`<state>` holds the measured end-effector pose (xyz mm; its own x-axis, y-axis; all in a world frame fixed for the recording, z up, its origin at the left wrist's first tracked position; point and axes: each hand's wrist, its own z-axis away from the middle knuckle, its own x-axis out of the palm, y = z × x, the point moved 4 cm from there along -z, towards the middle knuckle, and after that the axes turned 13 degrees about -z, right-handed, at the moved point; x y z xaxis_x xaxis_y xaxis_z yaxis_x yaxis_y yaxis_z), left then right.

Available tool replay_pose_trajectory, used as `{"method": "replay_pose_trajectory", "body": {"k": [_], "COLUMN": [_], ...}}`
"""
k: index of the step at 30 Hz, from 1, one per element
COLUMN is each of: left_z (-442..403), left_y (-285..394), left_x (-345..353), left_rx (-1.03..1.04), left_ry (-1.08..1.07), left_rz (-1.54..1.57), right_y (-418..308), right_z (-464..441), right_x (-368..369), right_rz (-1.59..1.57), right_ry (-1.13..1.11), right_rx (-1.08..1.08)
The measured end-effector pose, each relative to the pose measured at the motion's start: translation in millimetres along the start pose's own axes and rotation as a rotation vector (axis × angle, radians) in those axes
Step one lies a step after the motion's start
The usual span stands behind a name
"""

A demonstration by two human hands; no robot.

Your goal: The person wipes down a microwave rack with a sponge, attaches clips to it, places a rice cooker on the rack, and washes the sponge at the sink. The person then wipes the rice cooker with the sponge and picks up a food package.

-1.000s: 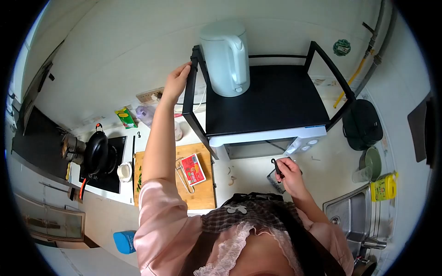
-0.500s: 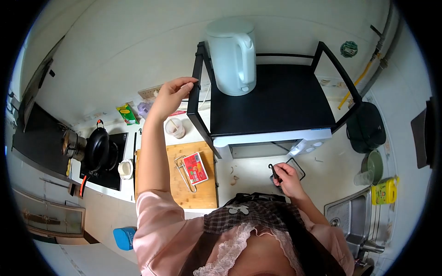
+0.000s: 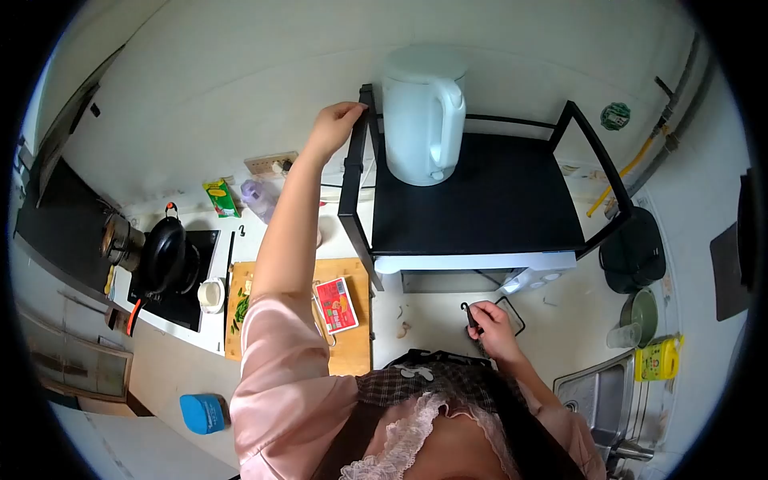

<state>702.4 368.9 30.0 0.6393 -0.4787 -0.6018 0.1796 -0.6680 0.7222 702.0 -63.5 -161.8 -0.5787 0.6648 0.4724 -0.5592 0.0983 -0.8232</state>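
My left hand (image 3: 338,126) is raised to the upper left post of a black metal rack (image 3: 352,180), its fingers closed at the frame; the fingertips are partly hidden. In my right hand (image 3: 494,328), low in front of the rack, is a small black hook (image 3: 468,312) gripped between thumb and fingers. A pale blue electric kettle (image 3: 412,120) stands upright on the rack's black top shelf (image 3: 488,192), right of my left hand. Beneath that shelf sits a white microwave (image 3: 528,276).
A cutting board (image 3: 352,356) bears a red-labelled package (image 3: 336,306) and chopped greens (image 3: 240,310). Another small black hook (image 3: 242,230) lies on the counter. A black frying pan (image 3: 164,254) stands on the stove at left; a sink (image 3: 596,392) and yellow container (image 3: 658,360) are at right.
My left hand has moved up along the rack's left post toward its top corner. My right hand still holds the hook. The view has shifted slightly, and greens now show on the board.
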Motion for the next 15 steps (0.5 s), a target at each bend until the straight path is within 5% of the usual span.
{"method": "replay_pose_trajectory", "body": {"k": [2, 15], "left_z": [2.4, 28.9], "left_y": [-4.2, 11.6], "left_x": [3.5, -18.7], "left_rx": [0.063, -0.012], "left_ry": [0.125, -0.086], "left_rz": [0.0, 0.048], "right_y": [2.1, 10.9], "right_z": [3.1, -6.8], "right_x": [-3.0, 5.6], "right_rz": [-0.001, -0.09], "right_ry": [0.032, -0.079], "right_rx": [0.027, 0.035]}}
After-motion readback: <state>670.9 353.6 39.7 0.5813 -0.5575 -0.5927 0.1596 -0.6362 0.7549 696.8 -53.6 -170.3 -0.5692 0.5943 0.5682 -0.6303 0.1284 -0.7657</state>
